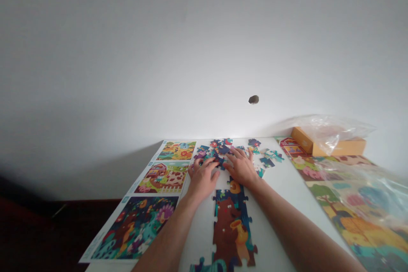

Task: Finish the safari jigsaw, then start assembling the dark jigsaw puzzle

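Observation:
Both hands rest among loose jigsaw pieces [223, 149] at the far side of the white table. My left hand [202, 178] lies over the left part of the pile, its fingers apart and bent, touching pieces. Beside it, my right hand [242, 167] is spread over the pieces on the right, palm down. Neither hand visibly grips a piece, though some fingertips are hard to make out. Nearer to me, between my forearms, lies a joined puzzle section [227, 225] showing a brown bear and a yellow jar.
A printed sheet with three pictures [137, 225] lies on the left. At right are an assembled colourful puzzle [328, 195], an orange box [338, 148] and clear plastic bags [338, 129]. A white wall [204, 51] with a hole stands behind the table.

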`<state>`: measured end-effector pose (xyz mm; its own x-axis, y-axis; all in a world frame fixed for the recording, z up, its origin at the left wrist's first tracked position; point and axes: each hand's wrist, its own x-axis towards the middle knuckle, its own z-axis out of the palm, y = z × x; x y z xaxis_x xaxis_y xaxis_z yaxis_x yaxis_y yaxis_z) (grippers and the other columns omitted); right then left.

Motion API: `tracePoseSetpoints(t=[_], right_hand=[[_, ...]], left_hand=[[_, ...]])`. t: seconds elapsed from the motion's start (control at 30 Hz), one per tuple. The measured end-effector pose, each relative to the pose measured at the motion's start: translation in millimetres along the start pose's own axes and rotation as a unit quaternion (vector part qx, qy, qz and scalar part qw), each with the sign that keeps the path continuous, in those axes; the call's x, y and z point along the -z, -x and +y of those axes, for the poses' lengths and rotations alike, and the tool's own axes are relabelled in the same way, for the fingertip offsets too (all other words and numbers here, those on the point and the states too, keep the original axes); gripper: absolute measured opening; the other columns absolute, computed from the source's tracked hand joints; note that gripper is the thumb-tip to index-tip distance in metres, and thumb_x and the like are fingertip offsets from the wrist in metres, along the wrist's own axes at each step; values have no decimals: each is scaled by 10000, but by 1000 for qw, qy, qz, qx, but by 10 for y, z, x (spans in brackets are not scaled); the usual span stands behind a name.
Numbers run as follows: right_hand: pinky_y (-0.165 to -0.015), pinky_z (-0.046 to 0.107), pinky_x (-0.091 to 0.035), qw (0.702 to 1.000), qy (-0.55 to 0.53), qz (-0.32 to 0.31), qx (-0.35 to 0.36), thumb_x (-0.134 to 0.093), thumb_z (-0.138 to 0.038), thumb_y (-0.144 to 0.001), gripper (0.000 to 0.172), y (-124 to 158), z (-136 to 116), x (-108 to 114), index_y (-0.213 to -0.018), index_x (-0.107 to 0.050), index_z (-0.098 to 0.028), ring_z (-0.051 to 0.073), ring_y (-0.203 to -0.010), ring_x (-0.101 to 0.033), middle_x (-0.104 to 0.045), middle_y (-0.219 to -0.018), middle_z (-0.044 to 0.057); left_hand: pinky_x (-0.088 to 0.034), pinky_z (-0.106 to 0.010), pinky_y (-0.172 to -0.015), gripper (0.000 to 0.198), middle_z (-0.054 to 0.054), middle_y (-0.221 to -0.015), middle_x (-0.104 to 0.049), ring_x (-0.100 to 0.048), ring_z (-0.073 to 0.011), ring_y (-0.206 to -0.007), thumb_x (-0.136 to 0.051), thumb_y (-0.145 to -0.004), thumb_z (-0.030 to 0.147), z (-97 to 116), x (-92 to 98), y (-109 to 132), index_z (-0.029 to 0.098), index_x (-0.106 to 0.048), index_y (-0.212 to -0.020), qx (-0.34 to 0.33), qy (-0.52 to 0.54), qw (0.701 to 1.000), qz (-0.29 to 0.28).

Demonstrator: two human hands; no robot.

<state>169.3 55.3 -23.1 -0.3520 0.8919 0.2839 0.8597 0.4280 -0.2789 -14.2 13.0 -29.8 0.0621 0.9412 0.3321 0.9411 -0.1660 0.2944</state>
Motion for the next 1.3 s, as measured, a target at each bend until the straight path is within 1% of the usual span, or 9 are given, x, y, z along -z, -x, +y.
tracePoseSetpoints(t=[0.17, 0.27, 0.4, 0.6, 0.7, 0.97, 1.13, 1.2, 1.3], right_hand=[[-1146, 698, -103, 1000, 7, 8, -21, -426, -474, -1018, 390, 7, -7, 2, -1285, -634, -281, 326, -1355, -421, -572, -1431, 87], [-1152, 686, -87, 998, 5, 35, -43, -468, -442, -1002, 350, 4, -15, 14, -1233, -664, -266, 317, -1294, -465, -632, -1329, 107], [-1140, 696, -66, 994, 6, 63, -93, -545, -381, -947, 324, -4, 3, -1, -1226, -663, -267, 336, -1305, -438, -616, -1339, 100], [-1141, 618, -165, 975, 13, 100, -199, -601, -411, -889, 405, -25, 117, -36, -1228, -644, -194, 350, -1306, -440, -609, -1326, 148], [-1125, 609, -200, 972, 1, 93, -218, -596, -435, -891, 410, -41, 171, -39, -1220, -648, -195, 351, -1283, -466, -627, -1295, 146], [-1119, 629, -170, 975, -21, 97, -200, -611, -327, -883, 373, -62, 228, -70, -1243, -640, -231, 336, -1229, -511, -681, -1225, 120], [-1106, 619, -212, 972, -36, 124, -197, -640, -288, -840, 410, -86, 263, -116, -1245, -622, -222, 340, -1175, -546, -701, -1170, 119], [-1084, 568, -300, 973, -71, 147, -163, -638, -256, -830, 423, -96, 264, -123, -1250, -607, -214, 325, -1153, -565, -696, -1175, 119], [-1018, 455, -426, 972, -149, 180, -36, -629, -224, -838, 428, -92, 233, -100, -1263, -581, -201, 284, -1124, -581, -680, -1195, 114]], left_hand=[[-336, -582, -1055, 298, 14, -1390, -632, -470, -361, -1281, -608, -897, 320, -2, -8, 12, 357, -717, -1172, -7, 2, 1000, 7], [-342, -589, -1052, 288, 15, -1378, -642, -472, -370, -1279, -604, -899, 320, 3, -2, 11, 348, -722, -1160, -7, 3, 1000, 10], [-357, -605, -1045, 287, 12, -1364, -650, -469, -381, -1278, -608, -890, 314, 14, 5, 8, 347, -726, -1149, 3, 2, 1000, 19], [-346, -649, -1047, 320, -11, -1378, -636, -452, -396, -1284, -603, -877, 301, 12, -5, 10, 344, -723, -1170, 16, 2, 1000, 17], [-335, -657, -1054, 321, -13, -1378, -633, -449, -397, -1287, -609, -872, 312, -6, -20, 6, 359, -723, -1168, 19, 0, 1000, 19], [-350, -634, -1046, 320, 8, -1398, -623, -445, -392, -1283, -597, -879, 319, 0, -9, 1, 352, -721, -1173, 22, -2, 1000, 13], [-358, -629, -1040, 332, 3, -1397, -622, -450, -390, -1287, -595, -875, 315, 12, 1, 5, 357, -718, -1181, 29, -4, 1000, 12], [-358, -631, -1038, 334, -5, -1396, -621, -451, -393, -1288, -597, -874, 318, 8, -7, 7, 357, -718, -1183, 28, -8, 999, 13], [-360, -625, -1037, 327, -17, -1386, -627, -459, -394, -1287, -604, -876, 338, 0, -25, 8, 361, -721, -1181, 21, -15, 999, 20]])
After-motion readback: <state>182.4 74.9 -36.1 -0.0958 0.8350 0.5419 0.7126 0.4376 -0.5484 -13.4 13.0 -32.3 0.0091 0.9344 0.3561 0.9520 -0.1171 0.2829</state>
